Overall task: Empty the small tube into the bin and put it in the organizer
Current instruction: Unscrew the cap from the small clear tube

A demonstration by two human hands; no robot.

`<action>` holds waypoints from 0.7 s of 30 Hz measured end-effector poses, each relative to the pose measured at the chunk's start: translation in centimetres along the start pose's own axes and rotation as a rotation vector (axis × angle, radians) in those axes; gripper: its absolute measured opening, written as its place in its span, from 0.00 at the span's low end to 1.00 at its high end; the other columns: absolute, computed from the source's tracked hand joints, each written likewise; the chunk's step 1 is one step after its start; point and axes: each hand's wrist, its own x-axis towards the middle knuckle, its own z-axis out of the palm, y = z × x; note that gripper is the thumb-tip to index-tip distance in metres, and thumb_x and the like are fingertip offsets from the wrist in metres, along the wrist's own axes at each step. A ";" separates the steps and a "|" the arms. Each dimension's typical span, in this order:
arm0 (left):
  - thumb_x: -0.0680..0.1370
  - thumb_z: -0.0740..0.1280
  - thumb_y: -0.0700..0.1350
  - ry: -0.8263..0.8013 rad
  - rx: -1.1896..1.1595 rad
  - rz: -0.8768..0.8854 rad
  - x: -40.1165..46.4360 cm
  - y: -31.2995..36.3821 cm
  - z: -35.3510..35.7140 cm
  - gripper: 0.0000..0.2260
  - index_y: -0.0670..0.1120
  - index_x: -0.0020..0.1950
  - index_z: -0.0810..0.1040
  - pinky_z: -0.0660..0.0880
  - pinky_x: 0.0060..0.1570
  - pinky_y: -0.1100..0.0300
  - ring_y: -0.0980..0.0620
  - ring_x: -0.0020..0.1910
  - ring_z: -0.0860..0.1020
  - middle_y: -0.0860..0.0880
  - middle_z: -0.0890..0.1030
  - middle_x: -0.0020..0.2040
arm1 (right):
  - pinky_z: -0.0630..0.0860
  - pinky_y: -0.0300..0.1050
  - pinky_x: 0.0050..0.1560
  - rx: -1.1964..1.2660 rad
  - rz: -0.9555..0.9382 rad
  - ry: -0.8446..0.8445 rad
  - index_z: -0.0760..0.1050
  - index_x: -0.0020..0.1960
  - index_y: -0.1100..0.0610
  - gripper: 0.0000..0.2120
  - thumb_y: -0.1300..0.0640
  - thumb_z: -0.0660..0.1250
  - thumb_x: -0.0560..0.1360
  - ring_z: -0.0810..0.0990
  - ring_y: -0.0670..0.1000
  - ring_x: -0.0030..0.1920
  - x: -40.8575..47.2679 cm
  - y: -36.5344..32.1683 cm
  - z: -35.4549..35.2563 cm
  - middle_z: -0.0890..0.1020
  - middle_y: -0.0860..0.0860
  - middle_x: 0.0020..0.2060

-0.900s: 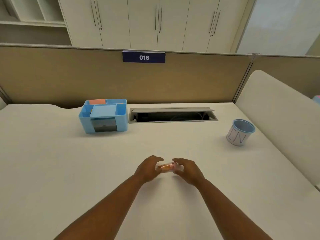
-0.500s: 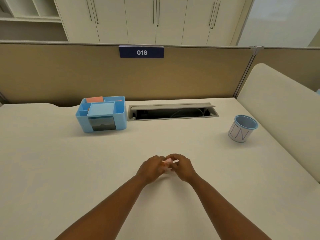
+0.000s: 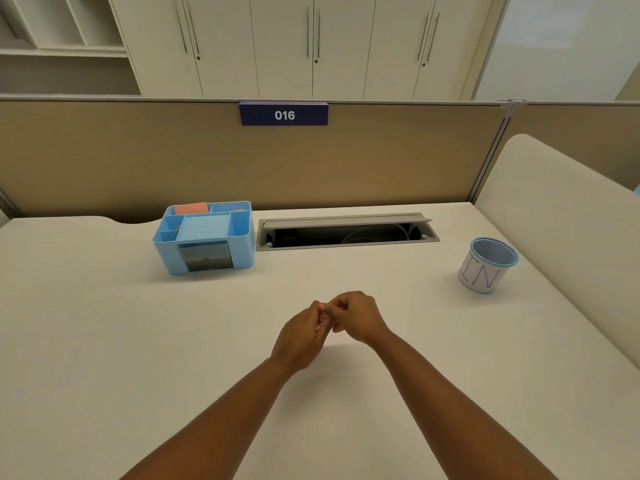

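Where the two bare forearms meet near the middle of the pale bench (image 3: 104, 341), the left hand (image 3: 299, 336) and right hand (image 3: 356, 318) are pressed together, fingers curled inward and touching. Small tube (image 3: 321, 319): almost wholly hidden between the fingers, only a pale pinkish sliver visible at the junction of the hands; both grips are closed about it, held just above the bench surface; whether it is capped cannot be told. Organizer (image 3: 204, 237): light blue plastic, several compartments, standing at the far left of the bench, well apart from the hands; an orange-pink pad (image 3: 191, 207) sits in its rear compartment, a grey drawer front (image 3: 205, 257) faces the viewer. Bin (image 3: 486, 265): small cylindrical cup, blue rim, white wrap with handwritten letters, upright at the far right near the bench edge, well apart from the hands. Cable tray (image 3: 346, 232): grey, lid raised, recessed in the bench between organizer and bin. Partition (image 3: 104, 157): tan, behind the bench, carrying a dark blue plate (image 3: 284, 115) reading 016. Cabinets (image 3: 311, 46): cream doors beyond the partition.
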 end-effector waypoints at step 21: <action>0.78 0.56 0.50 0.094 0.130 0.018 0.7 0.0 -0.6 0.11 0.47 0.47 0.75 0.66 0.31 0.60 0.50 0.31 0.72 0.46 0.82 0.35 | 0.73 0.36 0.38 -0.072 -0.004 0.000 0.82 0.43 0.62 0.14 0.52 0.64 0.75 0.80 0.51 0.34 -0.5 -1.0 -0.2 0.85 0.62 0.40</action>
